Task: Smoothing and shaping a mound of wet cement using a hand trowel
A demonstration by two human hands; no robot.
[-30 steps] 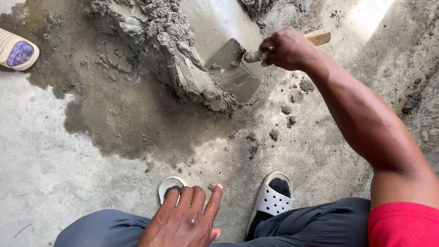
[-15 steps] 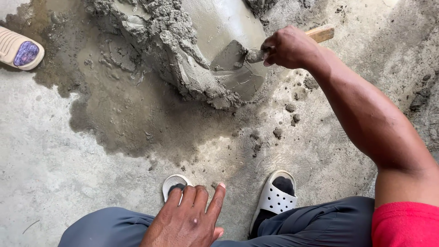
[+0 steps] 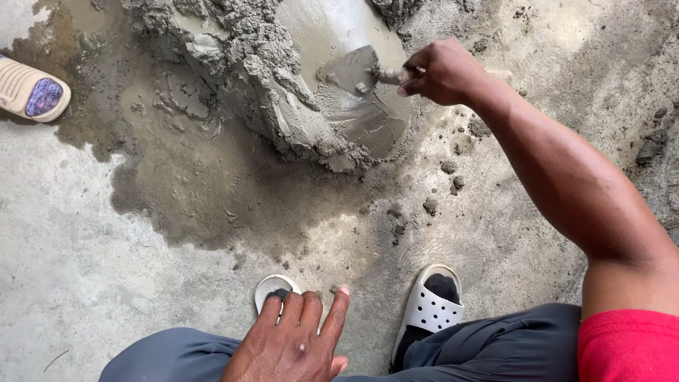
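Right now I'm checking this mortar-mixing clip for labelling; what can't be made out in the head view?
- Trowel handle: wrapped by the right hand, only its far tip shows.
- Mortar heap: top cut off by the upper edge.
- Left foot's sandal: mostly covered by the left hand resting on the knee.
- Second person's sandal: cut by the left edge; nothing more of its wearer shows.
- Right sandal: heel under the trouser leg.
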